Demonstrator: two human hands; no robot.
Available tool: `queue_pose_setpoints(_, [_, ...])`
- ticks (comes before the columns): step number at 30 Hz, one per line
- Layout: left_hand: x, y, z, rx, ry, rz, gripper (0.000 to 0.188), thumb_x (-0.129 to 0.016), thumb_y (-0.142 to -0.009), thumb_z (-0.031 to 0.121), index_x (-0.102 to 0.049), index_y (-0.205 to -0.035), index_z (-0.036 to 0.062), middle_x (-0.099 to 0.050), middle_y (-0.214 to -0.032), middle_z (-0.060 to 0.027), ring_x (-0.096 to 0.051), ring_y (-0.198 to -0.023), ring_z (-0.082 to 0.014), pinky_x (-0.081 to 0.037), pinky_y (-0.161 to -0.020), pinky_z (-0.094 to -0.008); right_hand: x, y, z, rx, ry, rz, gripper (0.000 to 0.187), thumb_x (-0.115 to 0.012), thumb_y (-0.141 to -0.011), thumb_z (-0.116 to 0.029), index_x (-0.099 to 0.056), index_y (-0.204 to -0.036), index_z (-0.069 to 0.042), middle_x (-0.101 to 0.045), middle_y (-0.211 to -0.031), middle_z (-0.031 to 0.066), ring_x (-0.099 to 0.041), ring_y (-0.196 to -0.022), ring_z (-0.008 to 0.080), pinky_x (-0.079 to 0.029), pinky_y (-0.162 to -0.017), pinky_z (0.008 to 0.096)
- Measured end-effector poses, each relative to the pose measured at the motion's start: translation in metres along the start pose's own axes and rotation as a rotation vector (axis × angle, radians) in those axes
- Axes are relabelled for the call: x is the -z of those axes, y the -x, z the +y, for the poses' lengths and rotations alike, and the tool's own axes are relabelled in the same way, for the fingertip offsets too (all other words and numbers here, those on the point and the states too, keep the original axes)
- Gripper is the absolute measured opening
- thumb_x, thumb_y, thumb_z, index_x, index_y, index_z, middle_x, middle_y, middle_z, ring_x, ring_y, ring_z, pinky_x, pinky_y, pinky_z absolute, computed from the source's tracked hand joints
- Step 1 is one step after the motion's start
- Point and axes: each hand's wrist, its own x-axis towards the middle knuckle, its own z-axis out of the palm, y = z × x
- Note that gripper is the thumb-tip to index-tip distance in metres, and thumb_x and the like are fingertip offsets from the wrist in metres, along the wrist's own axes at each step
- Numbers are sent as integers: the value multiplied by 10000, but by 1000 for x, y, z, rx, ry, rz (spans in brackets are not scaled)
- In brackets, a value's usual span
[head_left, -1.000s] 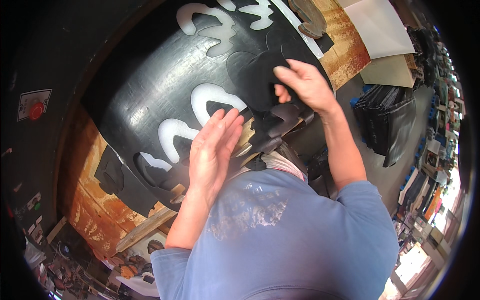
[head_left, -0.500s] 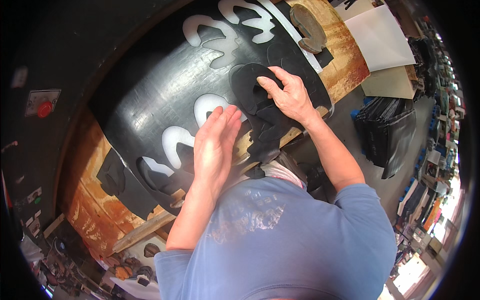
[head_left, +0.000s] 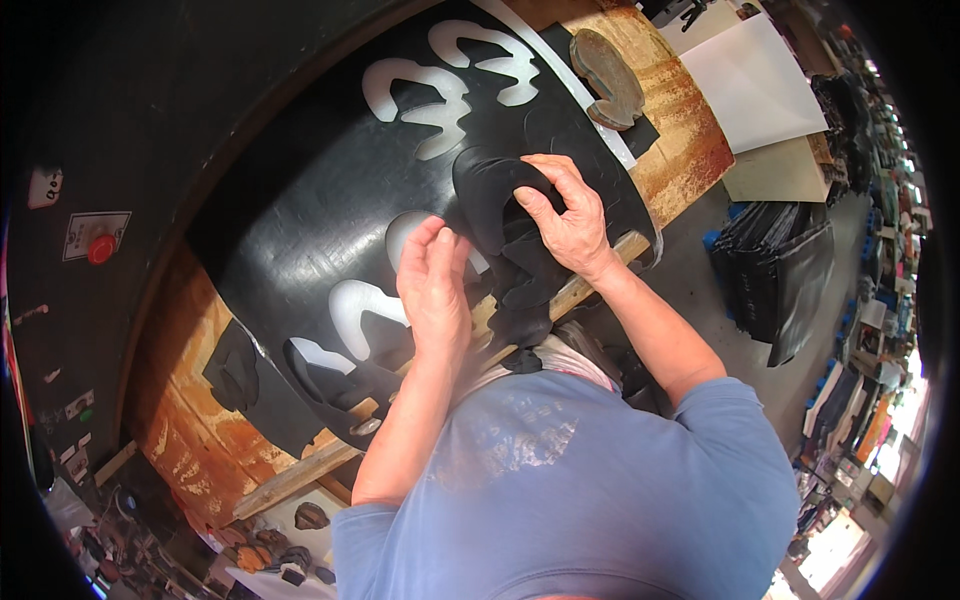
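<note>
A large black sheet (head_left: 290, 225) lies on the worn wooden board, with several curved, lobed cut-outs showing white through it. My right hand (head_left: 572, 222) grips a dark, arch-shaped cut piece (head_left: 485, 195) between thumb and fingers, near the sheet's close right edge. More black lobed material hangs below the piece; whether it is one piece or a stack I cannot tell. My left hand (head_left: 436, 290) is beside it on the left, fingers loosely extended and holding nothing. It hovers over a white arch-shaped cut-out (head_left: 405, 240) and partly covers it.
A grey-brown curved block (head_left: 607, 80) rests on the wooden board (head_left: 680, 120) at the far right. Dark scraps (head_left: 238, 370) lie at the left. A red button (head_left: 101, 250) is on the dark machine panel. Black sheets (head_left: 770, 275) are stacked on the right.
The whole view has shifted slightly. My left fingers are a little more bent than before. My right hand keeps its grip on the dark cut piece, which tilts slightly.
</note>
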Motion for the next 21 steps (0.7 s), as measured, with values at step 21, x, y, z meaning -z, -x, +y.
queue_pose_setpoints(21, [-2,-24,1,129,111,-210,277,-708,-1050,143,-528,-1221,20,-655,-1392,-194,-661,-1229,-222,-515,-1104,-415,33,-3,-42,294,82,-198,412,-887,-835,-102,-648,-1151,11,-690,-944,180,-697,-793,391,-582,-713,428])
